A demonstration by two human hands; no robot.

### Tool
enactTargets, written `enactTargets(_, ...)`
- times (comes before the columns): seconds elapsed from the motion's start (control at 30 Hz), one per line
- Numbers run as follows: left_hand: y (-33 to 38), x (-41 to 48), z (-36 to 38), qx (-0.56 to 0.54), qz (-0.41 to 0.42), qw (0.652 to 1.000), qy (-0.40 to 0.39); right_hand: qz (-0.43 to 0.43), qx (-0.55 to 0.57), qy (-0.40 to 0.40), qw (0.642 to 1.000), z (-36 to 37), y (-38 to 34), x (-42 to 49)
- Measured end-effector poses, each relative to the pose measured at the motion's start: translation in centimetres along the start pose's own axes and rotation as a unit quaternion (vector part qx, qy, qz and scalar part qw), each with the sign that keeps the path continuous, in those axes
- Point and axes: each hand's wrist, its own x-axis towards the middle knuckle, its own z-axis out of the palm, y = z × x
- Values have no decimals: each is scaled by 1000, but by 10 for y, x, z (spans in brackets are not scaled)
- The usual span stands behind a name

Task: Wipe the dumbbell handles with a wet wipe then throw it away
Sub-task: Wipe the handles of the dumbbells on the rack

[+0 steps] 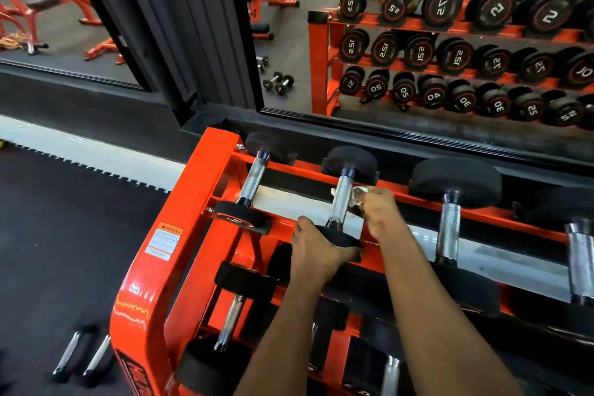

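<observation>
Where the black floor mat [64, 235] runs up to the rack's left end:

1. Two small floor dumbbells [82, 354], side by side, chrome handles showing.
2. Orange rack [205, 177], tiered. A warning label [165, 241] is on its left upright, and a lower-tier dumbbell [231, 315] lies beneath.
3. First dumbbell [254, 182], leftmost on the top tier. It has black heads and a knurled chrome handle, and rests across both rails, touched by neither hand.
4. Second dumbbell [341, 199], next along the same tier, lying front to back.
   - The left hand [316, 247] grips its near head, fingers curled over the edge of the black disc.
5. Wet wipe [358, 198], white and crumpled, pressed against the right side of the second dumbbell's handle. A scrap of it also shows at the handle's left side.
   - The right hand [381, 212] pinches the wipe, fingers bunched round it, just right of the handle.
   - The two hands are apart, one at the near head and one at mid-handle.
6. Third dumbbell [450, 228], with larger heads, on the same tier beyond the right hand and not touched.
7. Fourth dumbbell [580, 264], at the right edge, partly cut off.
8. Wall mirror [289, 51], behind the top tier. It reflects rows of numbered black dumbbells on an orange rack.
</observation>
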Motion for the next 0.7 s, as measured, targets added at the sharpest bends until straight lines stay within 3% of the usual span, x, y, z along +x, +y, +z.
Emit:
enactTargets(0.1,0,2,-1,-6,-5,1000,-4,-4,61,40,997,12,-3,7)
enactTargets(0.2,0,0,0,-6,-7,1000,-5,1,66,22,998,16,-1,-1)
enactTargets(0.33,1,-2,-1,-7,-3,1000,-3,-29,-131,27,991,-3,1,-8)
enactTargets(0.43,0,-2,-1,-10,-4,1000,-4,-137,-299,91,940,-5,-12,-20)
enactTargets(0.53,-1,-3,0,-6,-3,1000,2,-330,-405,119,844,5,-29,-38)
enactTargets(0.6,-1,-2,0,-10,5,1000,7,-473,-465,48,747,11,-33,-33)
enactTargets(0.63,-1,-2,-1,-14,6,1000,5,-502,-534,-3,681,11,-33,-26)
enactTargets(0.7,-1,-3,-1,-18,3,1000,0,-492,-698,-89,513,4,-32,-11)
